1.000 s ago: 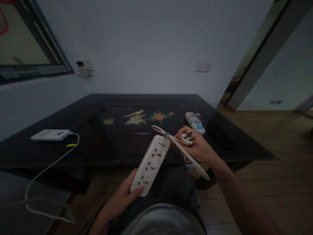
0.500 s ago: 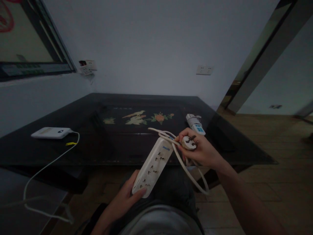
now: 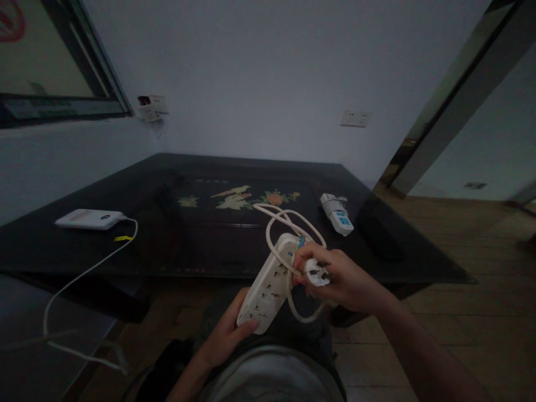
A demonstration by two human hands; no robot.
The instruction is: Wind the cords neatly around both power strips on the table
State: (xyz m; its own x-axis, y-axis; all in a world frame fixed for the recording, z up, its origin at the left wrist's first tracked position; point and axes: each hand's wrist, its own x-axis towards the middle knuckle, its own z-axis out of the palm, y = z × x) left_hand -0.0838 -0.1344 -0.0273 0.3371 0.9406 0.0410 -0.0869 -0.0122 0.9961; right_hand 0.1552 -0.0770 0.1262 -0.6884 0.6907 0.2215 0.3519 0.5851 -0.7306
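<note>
My left hand (image 3: 230,329) grips the lower end of a white power strip (image 3: 268,293), its thumb over the socket face. The strip is tilted, with its far end up and to the right. My right hand (image 3: 326,273) is closed around the strip's white plug (image 3: 317,272), whose dark prongs point right. From that hand the white cord (image 3: 274,226) loops over the strip's upper end and hangs below the fingers. Part of the strip's far end is hidden by the cord and my right fingers.
On the dark table (image 3: 201,245) lies a second white power strip (image 3: 337,215) wrapped in its cord, at the right. A white power bank (image 3: 90,219) with a thin cable (image 3: 96,263) rests at the left. Wall sockets (image 3: 355,118) are on the back wall.
My right hand with the plug has moved down and a little left, closer to the strip. The cord loops now lie across the strip's upper end. The view has shifted slightly.
</note>
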